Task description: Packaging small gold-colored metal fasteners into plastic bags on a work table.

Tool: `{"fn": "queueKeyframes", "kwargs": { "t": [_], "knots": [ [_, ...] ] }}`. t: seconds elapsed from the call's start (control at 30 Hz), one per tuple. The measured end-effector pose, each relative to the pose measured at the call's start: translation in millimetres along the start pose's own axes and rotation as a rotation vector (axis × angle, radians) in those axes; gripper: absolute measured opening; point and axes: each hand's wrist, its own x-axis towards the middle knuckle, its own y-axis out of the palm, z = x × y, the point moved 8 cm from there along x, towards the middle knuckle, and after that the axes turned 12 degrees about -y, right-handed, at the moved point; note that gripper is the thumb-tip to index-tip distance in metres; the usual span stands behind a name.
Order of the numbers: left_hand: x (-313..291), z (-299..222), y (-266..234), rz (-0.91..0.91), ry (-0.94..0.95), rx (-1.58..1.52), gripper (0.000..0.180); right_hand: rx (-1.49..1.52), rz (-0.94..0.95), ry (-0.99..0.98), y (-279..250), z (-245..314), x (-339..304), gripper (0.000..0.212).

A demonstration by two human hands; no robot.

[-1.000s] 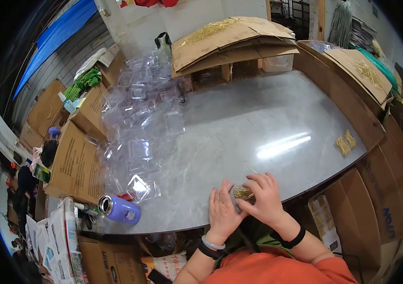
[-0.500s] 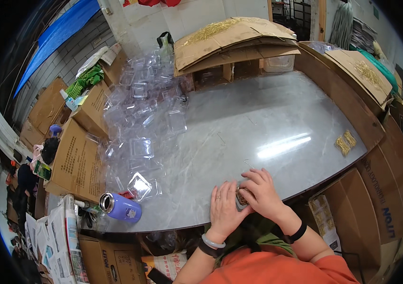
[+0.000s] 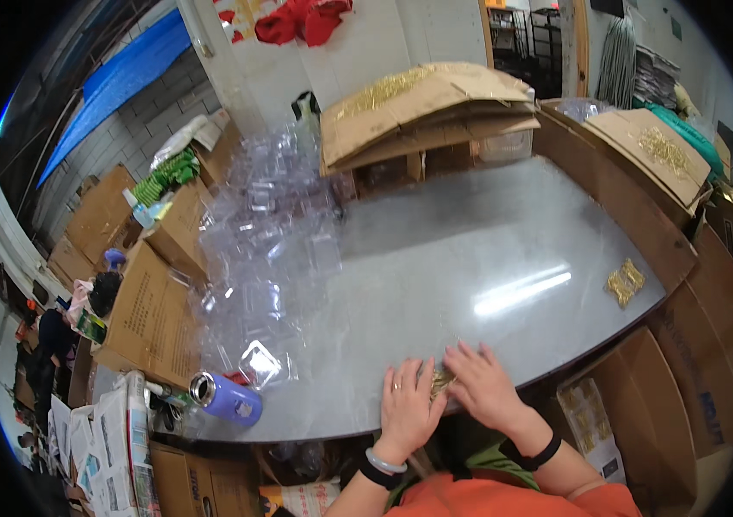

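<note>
At the table's near edge, my left hand [image 3: 409, 403] and my right hand [image 3: 489, 392] flank a small bundle of thin gold-coloured wire pieces [image 3: 442, 382]. The fingers of my left hand lie along its left side, with the thumb close beneath. My right hand's thumb side meets the bundle's right side, while its fingers stretch forward, a little apart. Both hands partly cover the bundle, and its lower end is hidden. Further right on the grey table [image 3: 401, 302] lie more gold wire bundles [image 3: 625, 283], pinched at the middle.
Clear plastic trays [image 3: 271, 250] are heaped along the table's left side. A purple flask [image 3: 227, 399] with its top uncovered stands at the near left. Cardboard [image 3: 431, 108] carrying loose gold pieces bridges the back, and cardboard walls [image 3: 616, 202] edge the right side.
My right hand's fingers have come off the top of the bundle and stretched out beside it. My left hand stays beside it. The whole scene sits lower in the picture.
</note>
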Motion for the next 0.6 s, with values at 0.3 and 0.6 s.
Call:
{"fn": "queueKeyframes", "kwargs": {
  "t": [0.3,0.6],
  "knots": [
    [-7,42,-28,-0.078,-0.177,0.31,0.054,0.273,-0.051,0.012,-60,-36,47,0.054],
    [4,80,-18,0.092,-0.289,0.251,0.053,1.195,-0.659,0.563,-130,-203,132,0.055]
  ]
}}
